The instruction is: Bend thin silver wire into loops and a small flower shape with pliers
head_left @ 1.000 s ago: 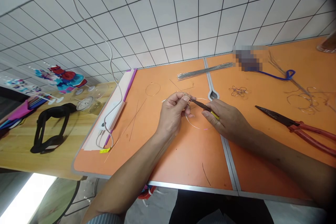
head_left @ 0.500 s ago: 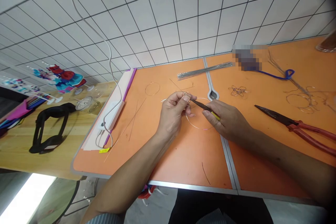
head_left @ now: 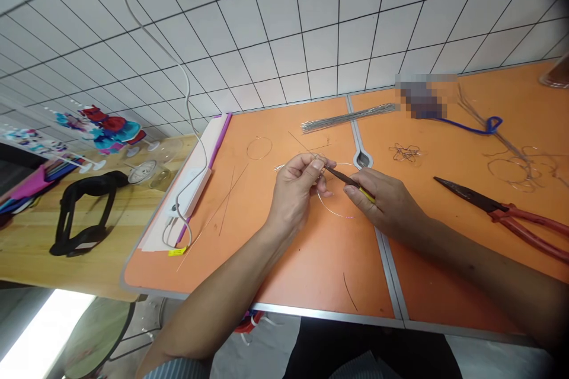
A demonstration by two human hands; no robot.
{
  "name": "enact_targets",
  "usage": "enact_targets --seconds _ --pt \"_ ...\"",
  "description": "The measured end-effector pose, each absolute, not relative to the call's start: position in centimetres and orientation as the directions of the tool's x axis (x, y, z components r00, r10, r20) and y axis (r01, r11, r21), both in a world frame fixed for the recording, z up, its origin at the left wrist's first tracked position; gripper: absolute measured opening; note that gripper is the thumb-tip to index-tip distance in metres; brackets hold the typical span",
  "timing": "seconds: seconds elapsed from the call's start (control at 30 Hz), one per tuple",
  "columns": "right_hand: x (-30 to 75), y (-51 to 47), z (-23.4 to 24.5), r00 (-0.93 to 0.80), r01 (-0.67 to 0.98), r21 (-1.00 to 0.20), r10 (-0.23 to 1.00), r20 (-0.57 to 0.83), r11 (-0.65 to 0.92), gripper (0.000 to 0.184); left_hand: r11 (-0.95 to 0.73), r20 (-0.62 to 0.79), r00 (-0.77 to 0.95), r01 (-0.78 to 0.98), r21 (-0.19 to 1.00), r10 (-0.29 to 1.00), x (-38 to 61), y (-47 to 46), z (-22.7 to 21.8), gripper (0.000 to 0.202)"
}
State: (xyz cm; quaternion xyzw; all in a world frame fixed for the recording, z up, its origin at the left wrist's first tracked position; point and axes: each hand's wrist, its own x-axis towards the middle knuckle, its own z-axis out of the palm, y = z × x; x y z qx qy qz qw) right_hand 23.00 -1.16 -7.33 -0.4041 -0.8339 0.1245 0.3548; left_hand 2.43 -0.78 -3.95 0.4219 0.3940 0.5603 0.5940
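Observation:
My left hand pinches the end of a thin silver wire loop between thumb and fingertips, above the orange work mat. My right hand grips a slim dark-nosed hand tool with a yellow handle. Its tip reaches the wire at my left fingertips. The exact point of contact is hidden by my fingers. The loop hangs below and between my hands.
Red-handled pliers lie to the right. A bundle of straight wires, a small wire ring, tangled wire and loose wire coils lie on the mat. A white power strip with its cable runs along the left edge.
Both hands keep the same hold, with only slight shifts at the fingertips. The whole view has drifted a little as my head moved.

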Motion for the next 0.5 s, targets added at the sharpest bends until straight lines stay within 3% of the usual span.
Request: enact_targets --seconds 0.5 --pt "22.95 -1.15 -7.45 -0.391 0.519 -0.613 0.803 0.449 0.596 0.026 0.074 -0.043 0.083 -0.419 0.905 0.996 2.62 -0.83 -4.13 0.029"
